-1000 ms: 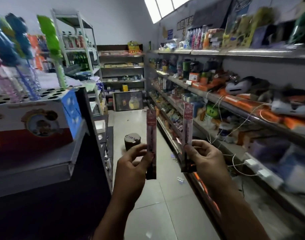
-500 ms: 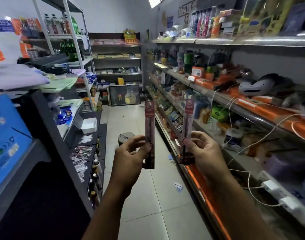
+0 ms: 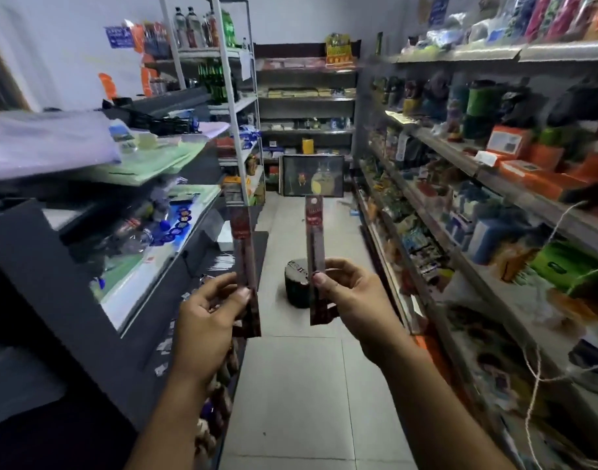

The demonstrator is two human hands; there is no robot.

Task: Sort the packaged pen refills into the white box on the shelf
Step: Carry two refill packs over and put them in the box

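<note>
Red refill pack [image 3: 244, 242] pinched upright in left hand [image 3: 207, 322], twin pack [image 3: 315, 237] in right hand [image 3: 353, 300].

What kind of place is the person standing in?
Most likely a small general or stationery shop: shelves crowded with packaged goods line a tiled aisle, bottled drinks stand on a white rack, and the left hand and right hand each hold a packaged pen refill.

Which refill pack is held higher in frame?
The right-hand refill pack, pinched by the right hand: its red header tops out above the left-hand refill pack.
</note>
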